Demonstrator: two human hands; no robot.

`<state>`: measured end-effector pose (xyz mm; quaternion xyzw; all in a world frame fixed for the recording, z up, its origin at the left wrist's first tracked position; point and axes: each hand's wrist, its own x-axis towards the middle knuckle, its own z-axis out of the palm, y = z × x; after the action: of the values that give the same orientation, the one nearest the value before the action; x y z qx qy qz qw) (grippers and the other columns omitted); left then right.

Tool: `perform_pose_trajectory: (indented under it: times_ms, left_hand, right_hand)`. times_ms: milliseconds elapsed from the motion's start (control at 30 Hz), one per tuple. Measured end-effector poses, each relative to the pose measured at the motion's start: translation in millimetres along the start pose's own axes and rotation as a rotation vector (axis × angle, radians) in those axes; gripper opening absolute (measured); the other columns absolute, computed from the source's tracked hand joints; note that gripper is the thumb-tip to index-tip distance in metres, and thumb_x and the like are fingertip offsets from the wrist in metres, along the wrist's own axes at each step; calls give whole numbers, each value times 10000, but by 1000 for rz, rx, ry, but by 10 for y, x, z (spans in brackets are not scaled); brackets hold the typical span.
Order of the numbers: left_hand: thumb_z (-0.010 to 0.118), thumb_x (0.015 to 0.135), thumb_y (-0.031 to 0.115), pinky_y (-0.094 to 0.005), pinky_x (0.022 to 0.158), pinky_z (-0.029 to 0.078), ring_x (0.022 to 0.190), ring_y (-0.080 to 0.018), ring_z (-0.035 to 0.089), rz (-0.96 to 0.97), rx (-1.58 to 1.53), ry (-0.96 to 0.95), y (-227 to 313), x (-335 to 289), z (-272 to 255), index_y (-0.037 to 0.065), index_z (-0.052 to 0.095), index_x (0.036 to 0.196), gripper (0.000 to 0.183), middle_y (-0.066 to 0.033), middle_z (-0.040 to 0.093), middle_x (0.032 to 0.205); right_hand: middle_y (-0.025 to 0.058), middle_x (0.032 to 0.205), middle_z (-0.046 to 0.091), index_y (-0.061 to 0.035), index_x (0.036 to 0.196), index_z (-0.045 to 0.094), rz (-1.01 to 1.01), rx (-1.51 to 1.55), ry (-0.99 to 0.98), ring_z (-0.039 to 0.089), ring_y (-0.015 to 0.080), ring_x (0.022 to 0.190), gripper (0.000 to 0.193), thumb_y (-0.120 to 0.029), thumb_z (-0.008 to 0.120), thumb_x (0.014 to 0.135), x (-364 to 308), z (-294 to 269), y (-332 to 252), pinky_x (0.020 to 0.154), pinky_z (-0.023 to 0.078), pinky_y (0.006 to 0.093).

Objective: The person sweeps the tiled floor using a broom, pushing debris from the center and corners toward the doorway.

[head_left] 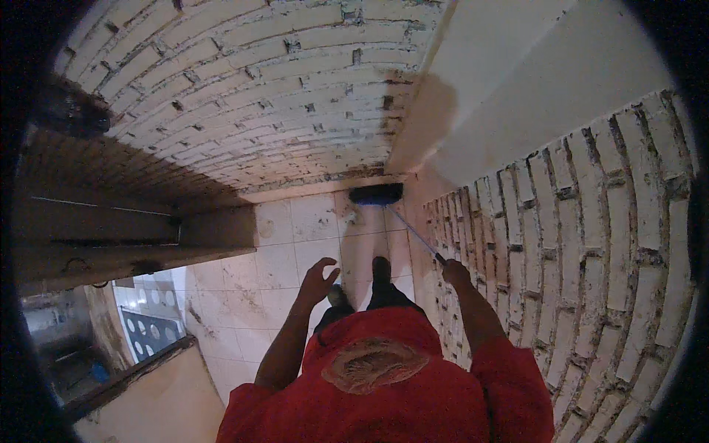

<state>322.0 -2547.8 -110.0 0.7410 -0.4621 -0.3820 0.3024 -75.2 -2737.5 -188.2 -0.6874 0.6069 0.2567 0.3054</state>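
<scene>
Tool: dark, wide paint-roller head [377, 194] on thin metal pole [415, 234], ahead of hands, at wall base.
R hand [456, 272]: fist closed round pole end.
L hand [319, 281]: free, fingers spread.

White-painted brick walls [244, 96] are closing in on two sides, a smooth plastered wall [532, 81] is standing between them, pale floor tiles [295, 251] are showing stains, and a dark wooden doorframe [111, 229] is standing at left.

Brick walls [591, 244] hem the corner; tiled floor [295, 258] open leftward
</scene>
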Motion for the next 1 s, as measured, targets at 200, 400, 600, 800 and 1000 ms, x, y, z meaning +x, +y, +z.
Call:
perform_pose_trajectory:
  times_ms: [200,400,600,800,1000]
  left_hand:
    - [604,898,255,-412,940,450,1084,-267,572,-11,-52,-77,311,-88,-128,66,575,1105,281,-117,614,1128]
    - [601,901,226,-420,936,457,1083,-255,573,-40,-48,-132,350,-237,-184,66,578,1068,232,-97,616,1117]
    - [614,885,223,-405,896,471,1014,-291,608,103,-15,-84,85,-317,-211,60,587,1061,241,-121,639,1075]
    - [618,884,211,-410,901,469,1023,-274,607,-3,-48,-18,177,-431,-332,47,593,1045,232,-111,643,1056]
    - [617,883,212,-412,897,473,1025,-264,607,-70,-115,-10,32,-597,-266,47,590,1056,241,-113,643,1061]
  right_hand:
    - [209,887,654,-19,954,620,5,146,-151,649,376,809,312,-302,501,897,-73,325,112,663,524,485]
    - [166,737,620,-22,922,616,-220,0,349,629,342,682,269,-276,547,868,-375,789,544,629,520,442]
    - [183,803,651,-30,949,624,-50,-23,25,651,347,764,313,-309,489,908,326,208,219,674,511,479]
    - [188,788,643,-9,930,617,-267,98,-55,646,335,734,325,-297,468,913,103,605,351,659,508,471]
    - [47,610,519,-80,1006,593,-271,339,176,565,217,566,257,-269,472,881,-86,734,502,464,456,410]
